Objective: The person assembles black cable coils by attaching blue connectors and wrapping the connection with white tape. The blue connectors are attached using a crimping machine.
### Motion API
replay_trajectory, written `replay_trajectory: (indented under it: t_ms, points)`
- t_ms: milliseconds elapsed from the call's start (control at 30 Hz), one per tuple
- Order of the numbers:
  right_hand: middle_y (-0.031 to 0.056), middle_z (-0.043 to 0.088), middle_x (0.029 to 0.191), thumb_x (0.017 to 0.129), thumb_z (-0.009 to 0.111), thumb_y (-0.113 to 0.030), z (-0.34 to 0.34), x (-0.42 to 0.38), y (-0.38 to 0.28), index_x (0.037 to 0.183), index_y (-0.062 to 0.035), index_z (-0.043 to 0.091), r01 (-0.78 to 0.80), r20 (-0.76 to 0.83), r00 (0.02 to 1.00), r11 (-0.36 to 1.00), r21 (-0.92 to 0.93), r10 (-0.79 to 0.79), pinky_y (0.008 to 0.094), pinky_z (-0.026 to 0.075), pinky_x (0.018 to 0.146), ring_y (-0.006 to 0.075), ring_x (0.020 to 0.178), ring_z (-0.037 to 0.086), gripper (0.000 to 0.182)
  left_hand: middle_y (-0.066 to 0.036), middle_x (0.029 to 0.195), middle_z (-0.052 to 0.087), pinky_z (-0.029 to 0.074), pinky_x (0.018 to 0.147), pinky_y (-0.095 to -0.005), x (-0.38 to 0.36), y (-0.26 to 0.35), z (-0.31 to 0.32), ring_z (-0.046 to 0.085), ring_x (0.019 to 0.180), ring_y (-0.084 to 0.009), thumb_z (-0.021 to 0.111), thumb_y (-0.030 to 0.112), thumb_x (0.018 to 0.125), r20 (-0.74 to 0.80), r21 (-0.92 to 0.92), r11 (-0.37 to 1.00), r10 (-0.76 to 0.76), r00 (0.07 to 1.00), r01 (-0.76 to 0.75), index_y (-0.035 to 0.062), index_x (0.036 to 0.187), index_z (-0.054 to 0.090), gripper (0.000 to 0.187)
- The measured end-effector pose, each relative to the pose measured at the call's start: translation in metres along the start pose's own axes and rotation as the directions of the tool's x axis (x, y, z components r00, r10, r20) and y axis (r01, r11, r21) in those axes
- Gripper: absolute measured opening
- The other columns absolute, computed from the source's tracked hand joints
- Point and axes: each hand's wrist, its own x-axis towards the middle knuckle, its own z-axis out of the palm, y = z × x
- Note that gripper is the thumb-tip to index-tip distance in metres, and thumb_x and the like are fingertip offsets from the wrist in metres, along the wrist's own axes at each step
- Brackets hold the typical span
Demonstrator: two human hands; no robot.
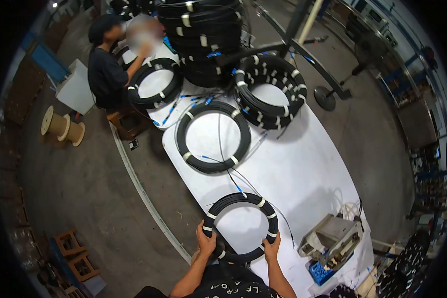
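Both of my hands are wrapped round a black cable coil (pixel 227 200), bound with white ties, at the near edge of the white table. My left hand (pixel 206 240) grips its left side and my right hand (pixel 271 247) its lower right side. Loose cable ends with blue connectors (pixel 242 190) trail from the coil's far side; another end lies to its right. Just beyond it, a larger black coil (pixel 182 137) with white ties rests flat on the table.
Stacked coils (pixel 297 89) stand at the far right of the white table (pixel 303 164), beside a taller coil stack (pixel 198 37). Another coil (pixel 139 82) lies near a seated person (pixel 104 72). A grey machine (pixel 333 238) and blue bin (pixel 321 273) sit at right. Wooden spools (pixel 62 126) stand on the floor.
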Motion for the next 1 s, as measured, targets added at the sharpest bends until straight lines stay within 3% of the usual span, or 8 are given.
replay_trajectory:
  t_ms: [133, 200, 467, 533, 600, 667, 900, 1000]
  points:
    - [0.0108, 0.045, 0.110, 0.069, 0.069, 0.004, -0.025, -0.033, 0.037, 0.146, -0.0059, 0.037, 0.012, -0.138, 0.989, 0.969, -0.245, -0.047, 0.0337, 0.051, 0.081, 0.0220, 0.100, 0.053, 0.084, -0.024, 0.122, 0.052, 0.038, 0.103, -0.0460, -0.032, -0.013, 0.003, 0.049, 0.117, -0.0405, 0.065, 0.006, 0.073, 0.103, 0.052, 0.998, 0.030, 0.994, -0.036, 0.0002, 0.135, 0.043, 0.065]
    - [0.0137, 0.045, 0.109, 0.069, 0.071, -0.001, -0.034, -0.051, 0.050, 0.147, -0.0080, 0.037, -0.022, -0.195, 0.981, 0.991, -0.134, -0.004, 0.0381, 0.048, 0.088, 0.0265, 0.104, 0.051, 0.085, -0.024, 0.120, 0.053, 0.038, 0.101, -0.0464, -0.039, -0.021, 0.001, 0.049, 0.115, -0.0408, 0.066, 0.007, 0.073, 0.158, 0.089, 0.995, 0.028, 0.987, -0.043, -0.0004, 0.133, 0.043, 0.065]
    - [0.0226, 0.045, 0.117, 0.066, 0.070, -0.007, -0.041, -0.073, 0.050, 0.142, -0.0091, 0.044, 0.049, -0.328, 0.930, 0.942, -0.333, -0.164, 0.0495, 0.038, 0.100, 0.0411, 0.111, 0.045, 0.080, -0.027, 0.097, 0.056, 0.042, 0.084, -0.0502, -0.034, -0.002, -0.001, 0.056, 0.097, -0.0436, 0.078, 0.027, 0.074, 0.362, 0.341, 0.936, -0.043, 0.931, -0.089, -0.0040, 0.097, 0.045, 0.050]
    - [0.0205, 0.044, 0.122, 0.064, 0.072, -0.008, -0.039, -0.070, 0.045, 0.139, -0.0132, 0.048, 0.008, -0.364, 0.922, 0.946, -0.324, -0.133, 0.0512, 0.038, 0.100, 0.0408, 0.115, 0.044, 0.078, -0.028, 0.106, 0.053, 0.040, 0.089, -0.0510, -0.015, 0.003, 0.006, 0.052, 0.105, -0.0440, 0.081, 0.029, 0.072, 0.416, 0.557, 0.739, 0.146, 0.898, -0.378, -0.0041, 0.105, 0.046, 0.059]
    - [0.0199, 0.045, 0.122, 0.063, 0.072, -0.009, -0.037, -0.069, 0.046, 0.138, -0.0129, 0.050, 0.013, -0.391, 0.908, 0.942, -0.335, -0.151, 0.0502, 0.038, 0.099, 0.0401, 0.114, 0.045, 0.078, -0.029, 0.122, 0.046, 0.035, 0.098, -0.0528, 0.000, 0.048, 0.028, 0.044, 0.119, -0.0443, 0.081, 0.028, 0.071, 0.392, 0.369, 0.662, 0.526, 0.755, -0.652, -0.0055, 0.120, 0.044, 0.071]
    - [0.0191, 0.046, 0.121, 0.062, 0.073, -0.009, -0.040, -0.068, 0.049, 0.137, -0.0132, 0.051, 0.086, -0.388, 0.890, 0.923, -0.375, -0.240, 0.0491, 0.039, 0.096, 0.0387, 0.111, 0.046, 0.079, -0.028, 0.136, 0.038, 0.030, 0.105, -0.0540, 0.011, 0.076, 0.063, 0.036, 0.128, -0.0441, 0.082, 0.028, 0.069, 0.539, 0.223, 0.526, 0.634, 0.554, -0.820, -0.0041, 0.133, 0.039, 0.084]
    - [0.0137, 0.050, 0.116, 0.061, 0.072, -0.016, -0.085, -0.066, 0.059, 0.137, -0.0157, 0.053, 0.157, -0.275, 0.918, 0.899, -0.410, -0.285, 0.0507, 0.042, 0.088, 0.0384, 0.106, 0.047, 0.079, -0.016, 0.136, 0.045, 0.031, 0.107, -0.0544, -0.031, 0.122, 0.198, 0.037, 0.131, -0.0387, 0.083, 0.036, 0.070, 0.896, -0.159, 0.128, 0.435, -0.089, -0.979, 0.0081, 0.137, 0.043, 0.082]
    - [0.0095, 0.049, 0.121, 0.063, 0.073, -0.014, -0.110, -0.071, 0.074, 0.137, -0.0202, 0.052, 0.118, -0.263, 0.937, 0.917, -0.381, -0.229, 0.0523, 0.040, 0.090, 0.0371, 0.108, 0.047, 0.076, -0.017, 0.127, 0.053, 0.039, 0.102, -0.0522, -0.053, 0.097, 0.214, 0.046, 0.123, -0.0380, 0.081, 0.036, 0.074, 0.910, -0.109, 0.152, 0.414, -0.037, -0.982, 0.0051, 0.131, 0.051, 0.071]
